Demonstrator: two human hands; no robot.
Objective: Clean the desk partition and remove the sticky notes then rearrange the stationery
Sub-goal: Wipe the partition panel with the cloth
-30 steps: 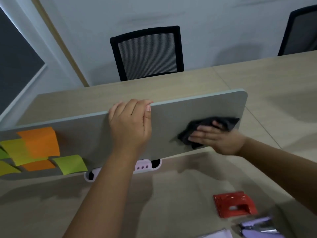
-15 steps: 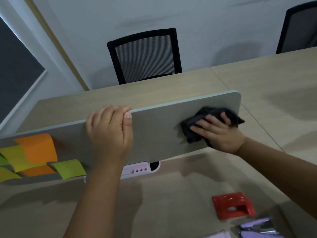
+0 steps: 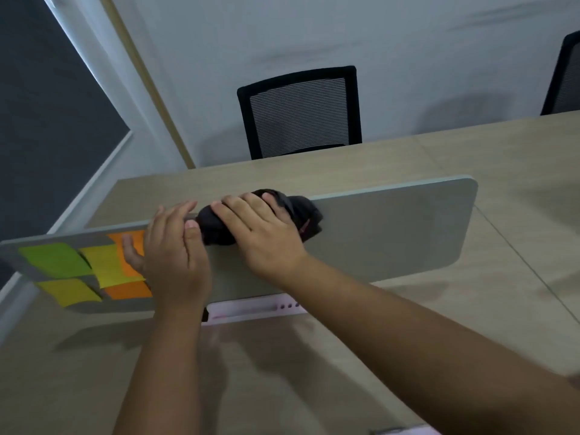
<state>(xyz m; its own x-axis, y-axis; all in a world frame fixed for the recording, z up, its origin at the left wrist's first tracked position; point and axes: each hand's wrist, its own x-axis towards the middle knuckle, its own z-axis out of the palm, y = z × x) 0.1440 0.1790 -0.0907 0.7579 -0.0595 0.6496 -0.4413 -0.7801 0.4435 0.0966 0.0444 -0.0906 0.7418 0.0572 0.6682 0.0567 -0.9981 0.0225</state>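
A grey desk partition [image 3: 392,233] stands across the wooden desk. My right hand [image 3: 260,233] presses a bunched black cloth [image 3: 301,215] over the partition's top edge near its middle. My left hand [image 3: 172,255] rests on the partition's face just left of the cloth, fingers spread, its top fingers over the edge, partly covering an orange sticky note [image 3: 128,246]. Green [image 3: 56,259], yellow [image 3: 106,265] and further orange [image 3: 128,290] sticky notes cluster on the partition's left part.
A pale pink holder [image 3: 254,310] sits at the partition's foot. A black mesh chair [image 3: 301,111] stands behind the far desk, another chair [image 3: 565,76] at the right edge. A dark panel [image 3: 47,120] is at left. Something pale pokes in at the bottom edge [image 3: 405,431].
My right hand has slid the cloth left from the partition's right end up onto the top edge at the middle. My left hand shifted left and loosened its hold on the edge. The view turned left.
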